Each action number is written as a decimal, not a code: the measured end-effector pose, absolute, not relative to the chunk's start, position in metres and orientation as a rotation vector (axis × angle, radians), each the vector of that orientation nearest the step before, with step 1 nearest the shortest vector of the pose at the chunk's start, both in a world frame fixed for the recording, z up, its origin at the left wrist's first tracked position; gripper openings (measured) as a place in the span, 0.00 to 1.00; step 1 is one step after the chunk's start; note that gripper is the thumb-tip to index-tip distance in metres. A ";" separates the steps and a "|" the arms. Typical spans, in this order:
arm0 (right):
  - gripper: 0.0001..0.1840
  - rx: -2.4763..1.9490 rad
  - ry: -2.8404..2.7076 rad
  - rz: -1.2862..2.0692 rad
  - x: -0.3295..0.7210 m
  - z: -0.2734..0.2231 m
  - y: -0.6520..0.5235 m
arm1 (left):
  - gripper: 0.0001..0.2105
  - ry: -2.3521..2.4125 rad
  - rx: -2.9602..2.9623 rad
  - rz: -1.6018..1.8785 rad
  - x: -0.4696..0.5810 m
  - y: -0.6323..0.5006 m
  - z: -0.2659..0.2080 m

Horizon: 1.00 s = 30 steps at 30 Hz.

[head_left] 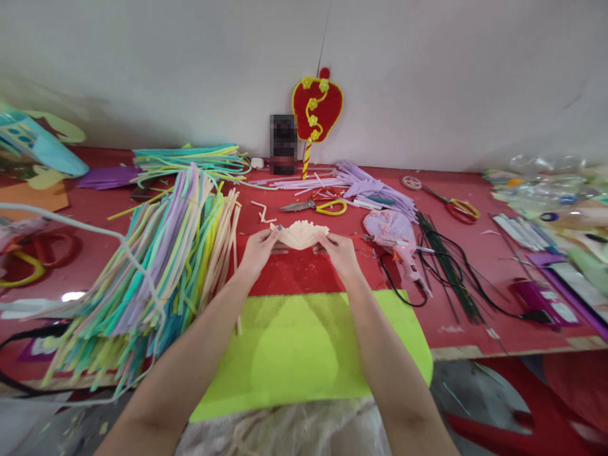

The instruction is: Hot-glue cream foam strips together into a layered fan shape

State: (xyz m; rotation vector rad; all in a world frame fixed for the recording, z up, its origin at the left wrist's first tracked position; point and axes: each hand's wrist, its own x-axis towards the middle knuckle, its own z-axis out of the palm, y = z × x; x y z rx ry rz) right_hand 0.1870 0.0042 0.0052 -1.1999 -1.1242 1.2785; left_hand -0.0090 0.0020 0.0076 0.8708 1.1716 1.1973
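Note:
Between my two hands is a cream fan-shaped piece (303,235), made of pipe cleaners set side by side. My left hand (260,252) pinches its left end, and my right hand (336,248) pinches its right end. The piece is held level over a red sheet (304,272). Just beyond it lie scissors (313,206) with red and yellow handles, and a bent cream pipe cleaner (261,211). A pink glue gun (403,250) rests to the right, near a round lilac piece (387,228).
Pipe cleaners (152,253) are heaped at left. A lime-green sheet (294,342) overhangs the front edge. Lilac pipe cleaners (375,190), dark green stems (446,272), more scissors (458,209) and a purple power box (546,301) lie at right. A red fan-shaped decoration (327,107) leans against the wall.

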 end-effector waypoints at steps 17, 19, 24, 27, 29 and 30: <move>0.18 -1.092 -0.562 0.794 0.228 0.005 0.019 | 0.06 1.395 1.324 1.107 -0.011 0.004 -0.006; 0.19 -1.126 -0.629 0.844 0.221 -0.001 0.021 | 0.03 1.437 1.485 1.035 -0.011 0.000 -0.005; 0.23 -1.222 -0.857 0.993 0.197 -0.007 0.039 | 0.02 1.579 1.793 0.950 -0.014 -0.003 0.003; 0.22 -1.302 -1.019 1.038 0.185 -0.002 0.064 | 0.04 1.662 1.888 0.906 -0.016 -0.001 0.004; 0.21 -1.372 -1.130 1.032 0.178 0.002 0.081 | 0.07 1.700 1.918 0.861 -0.016 0.000 0.003; 0.20 -1.414 -1.188 1.017 0.175 0.005 0.089 | 0.08 1.712 1.926 0.833 -0.015 0.000 0.002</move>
